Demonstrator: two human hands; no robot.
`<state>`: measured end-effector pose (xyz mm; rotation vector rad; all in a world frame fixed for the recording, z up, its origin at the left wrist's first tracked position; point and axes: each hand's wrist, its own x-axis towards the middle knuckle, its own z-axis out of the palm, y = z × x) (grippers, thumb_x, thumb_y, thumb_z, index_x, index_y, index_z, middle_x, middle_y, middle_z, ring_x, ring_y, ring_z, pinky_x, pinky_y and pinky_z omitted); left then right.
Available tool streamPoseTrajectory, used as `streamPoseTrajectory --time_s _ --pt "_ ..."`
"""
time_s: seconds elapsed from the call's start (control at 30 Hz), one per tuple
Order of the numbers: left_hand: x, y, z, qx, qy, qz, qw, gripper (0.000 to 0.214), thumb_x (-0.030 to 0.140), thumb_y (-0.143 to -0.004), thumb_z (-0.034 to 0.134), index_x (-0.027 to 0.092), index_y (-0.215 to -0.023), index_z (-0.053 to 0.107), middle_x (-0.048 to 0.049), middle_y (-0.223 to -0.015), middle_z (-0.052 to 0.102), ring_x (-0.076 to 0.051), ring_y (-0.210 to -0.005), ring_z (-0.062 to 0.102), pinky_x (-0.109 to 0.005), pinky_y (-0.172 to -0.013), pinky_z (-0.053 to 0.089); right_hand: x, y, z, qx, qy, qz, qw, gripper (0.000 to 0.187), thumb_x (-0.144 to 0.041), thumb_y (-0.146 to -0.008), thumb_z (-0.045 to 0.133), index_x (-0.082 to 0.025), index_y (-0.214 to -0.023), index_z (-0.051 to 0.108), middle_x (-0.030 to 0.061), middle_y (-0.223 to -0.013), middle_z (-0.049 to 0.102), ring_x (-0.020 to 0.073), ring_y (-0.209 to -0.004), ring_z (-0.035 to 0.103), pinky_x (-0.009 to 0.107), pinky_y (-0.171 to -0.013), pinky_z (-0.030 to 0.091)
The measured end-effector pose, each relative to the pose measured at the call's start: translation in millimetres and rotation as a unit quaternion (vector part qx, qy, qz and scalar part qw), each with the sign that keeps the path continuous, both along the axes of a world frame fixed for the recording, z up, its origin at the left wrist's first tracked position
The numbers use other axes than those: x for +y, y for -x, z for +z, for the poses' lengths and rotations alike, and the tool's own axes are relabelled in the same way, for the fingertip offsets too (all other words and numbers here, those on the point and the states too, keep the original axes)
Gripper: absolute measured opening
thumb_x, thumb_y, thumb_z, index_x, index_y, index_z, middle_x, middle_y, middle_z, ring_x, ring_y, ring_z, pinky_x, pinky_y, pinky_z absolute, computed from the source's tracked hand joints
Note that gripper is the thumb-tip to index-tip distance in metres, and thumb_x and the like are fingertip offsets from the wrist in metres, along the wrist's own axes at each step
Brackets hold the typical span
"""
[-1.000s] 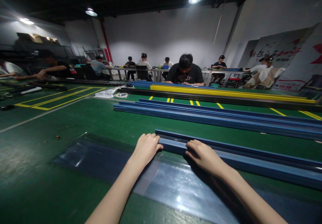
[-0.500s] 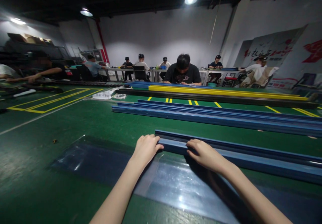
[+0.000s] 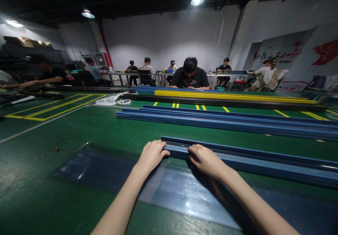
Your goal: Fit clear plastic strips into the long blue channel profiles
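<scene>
A long blue channel rail [image 3: 250,163] lies on the green floor in front of me, its left end near the middle of the view. My left hand [image 3: 151,155] rests at that left end, fingers curled against the end of the rail. My right hand [image 3: 204,160] lies palm down on the rail a little further right, fingers bent over its top edge. A clear plastic sheet [image 3: 169,189] is spread on the floor under my forearms and the rail's near side.
More blue rails [image 3: 224,122] lie parallel behind, then a black and a yellow rail [image 3: 232,97]. A person in black [image 3: 190,75] sits beyond them. Other people sit at tables [image 3: 148,74] at the back. Yellow floor lines [image 3: 52,110] run at the left.
My right hand has slid a little to the left along the rail, closer to my left hand. The view has shifted slightly.
</scene>
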<state>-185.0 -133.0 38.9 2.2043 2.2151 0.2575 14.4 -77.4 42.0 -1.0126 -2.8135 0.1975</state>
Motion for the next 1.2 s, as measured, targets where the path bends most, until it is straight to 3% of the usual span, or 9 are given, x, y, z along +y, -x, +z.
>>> streamPoseTrajectory --time_s 0.23,0.63,0.93,1.2 --pt "-5 -23 -3.3 0.053 -0.061 -0.086 0.993 0.020 0.009 -0.082 0.044 0.019 -0.095 0.055 -0.0040 -0.096 0.058 -0.019 -0.093 0.051 -0.030 -0.079 0.037 -1 -51 -0.3 -0.022 0.007 -0.063 0.998 0.021 -0.018 -0.083 0.040 -0.014 -0.093 0.057 0.0112 -0.092 0.060 0.0206 -0.089 0.056 0.028 -0.076 0.041" --pt "3 -46 -5.0 0.025 -0.033 -0.077 0.996 0.021 0.034 -0.085 0.048 0.017 -0.096 0.056 -0.0049 -0.098 0.059 -0.020 -0.096 0.052 -0.031 -0.083 0.038 10 -141 -19.3 0.045 -0.013 -0.126 0.991 0.025 -0.025 -0.084 0.040 -0.016 -0.097 0.059 0.0110 -0.096 0.060 0.0209 -0.090 0.055 0.033 -0.080 0.042" --pt "22 -105 -2.7 0.012 -0.065 -0.147 0.987 0.018 0.036 -0.085 0.049 0.019 -0.090 0.056 -0.0023 -0.091 0.058 -0.017 -0.090 0.051 -0.029 -0.078 0.038 17 -192 -21.7 0.112 -0.024 -0.168 0.979 0.021 -0.031 -0.083 0.040 -0.020 -0.085 0.058 0.0091 -0.090 0.059 0.0210 -0.083 0.054 0.035 -0.073 0.042" --pt "40 -167 -4.3 0.031 -0.081 -0.214 0.973 0.016 0.035 -0.083 0.053 0.019 -0.086 0.055 -0.0024 -0.091 0.058 -0.017 -0.089 0.052 -0.028 -0.075 0.040 16 -191 -29.6 0.136 -0.042 -0.193 0.971 0.014 -0.023 -0.081 0.041 -0.019 -0.078 0.054 0.0082 -0.085 0.058 0.0213 -0.083 0.052 0.033 -0.072 0.041"
